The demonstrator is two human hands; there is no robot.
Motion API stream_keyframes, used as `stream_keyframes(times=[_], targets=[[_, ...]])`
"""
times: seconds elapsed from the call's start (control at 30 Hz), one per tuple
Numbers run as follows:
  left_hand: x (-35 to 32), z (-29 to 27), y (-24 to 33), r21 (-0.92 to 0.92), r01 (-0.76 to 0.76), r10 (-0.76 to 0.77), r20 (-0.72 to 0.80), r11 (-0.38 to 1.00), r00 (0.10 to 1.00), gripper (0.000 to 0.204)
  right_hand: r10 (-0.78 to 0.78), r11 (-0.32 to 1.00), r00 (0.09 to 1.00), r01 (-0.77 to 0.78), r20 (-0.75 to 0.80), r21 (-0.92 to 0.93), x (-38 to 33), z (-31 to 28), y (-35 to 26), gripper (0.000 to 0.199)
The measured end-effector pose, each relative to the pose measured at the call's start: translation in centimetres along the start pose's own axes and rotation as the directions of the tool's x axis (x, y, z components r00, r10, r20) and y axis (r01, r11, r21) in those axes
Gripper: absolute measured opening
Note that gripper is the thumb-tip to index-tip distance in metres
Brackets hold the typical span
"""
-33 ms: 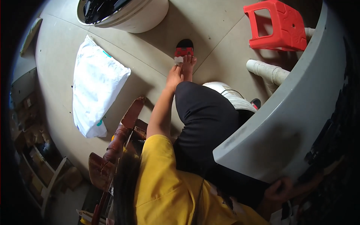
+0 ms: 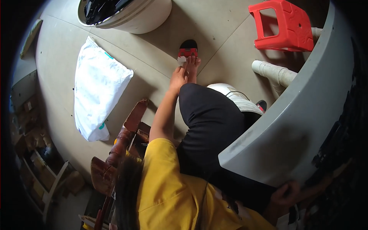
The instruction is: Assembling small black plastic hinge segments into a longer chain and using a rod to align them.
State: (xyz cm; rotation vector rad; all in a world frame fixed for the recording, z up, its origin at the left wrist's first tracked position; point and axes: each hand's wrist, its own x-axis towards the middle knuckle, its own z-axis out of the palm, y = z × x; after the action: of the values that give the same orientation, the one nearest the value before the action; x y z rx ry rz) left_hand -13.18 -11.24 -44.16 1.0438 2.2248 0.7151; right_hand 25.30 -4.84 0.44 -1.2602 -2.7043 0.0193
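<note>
A pinch is held by the left hand (image 2: pixel 179 78), its fingertips closed together, it appears, on a small white scrap (image 2: pixel 181 59) right beside the toes; down at the lower right, what seems to be the right hand (image 2: pixel 286 192) is sunk in shadow, fingers curled, and whether anything is gripped there cannot be told. Now the surroundings, biggest first: the right side is taken up by a pale grey tabletop (image 2: pixel 264 138), the top by a white bucket (image 2: pixel 151 19) loaded with glossy black material (image 2: pixel 103 9), the left by a white plastic sack (image 2: pixel 101 84) laid on the tiles. A red plastic stool (image 2: pixel 298 25) is spotted near the table, a white pipe (image 2: pixel 274 72) close by it. Then down to the black slipper (image 2: pixel 188 45) with its red strap, filled by a bare foot (image 2: pixel 192 71). The step in hand is judged to be close fingertip work at that foot; whether strap or skin is touched cannot be made out. For the next move, a light, steady pinch is called for, the scrap being easily dropped.
</note>
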Motion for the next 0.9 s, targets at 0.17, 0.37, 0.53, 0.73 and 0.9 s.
stream_keyframes(times=[0.17,0.37,0.53,0.73,0.9], targets=[[0.7,-0.7,0.0,0.107,-0.029,0.013,0.15,0.994,0.989,0.057,0.088,0.996,0.996,-0.088,-0.006,0.013,-0.1,0.1,-0.3,0.016],[1.3,-1.2,0.9,0.07,0.107,-0.121,0.243,0.992,0.962,0.059,0.079,0.997,0.993,-0.08,-0.087,-0.016,-0.1,0.7,-0.6,0.016],[0.3,-0.3,0.0,0.045,-0.042,0.04,0.059,0.998,0.997,0.054,0.087,0.996,0.991,-0.088,-0.102,-0.002,-0.3,0.7,-0.5,0.017],[1.8,-0.5,0.5,0.144,0.089,-0.119,0.212,0.986,0.97,0.059,0.022,1.0,0.993,-0.022,-0.113,-0.004,0.5,0.9,-0.7,0.017],[0.4,-0.5,0.3,0.05,0.013,-0.017,0.084,0.999,0.996,0.055,0.048,0.999,0.991,-0.047,-0.128,0.01,0.9,1.0,-1.1,0.017]])
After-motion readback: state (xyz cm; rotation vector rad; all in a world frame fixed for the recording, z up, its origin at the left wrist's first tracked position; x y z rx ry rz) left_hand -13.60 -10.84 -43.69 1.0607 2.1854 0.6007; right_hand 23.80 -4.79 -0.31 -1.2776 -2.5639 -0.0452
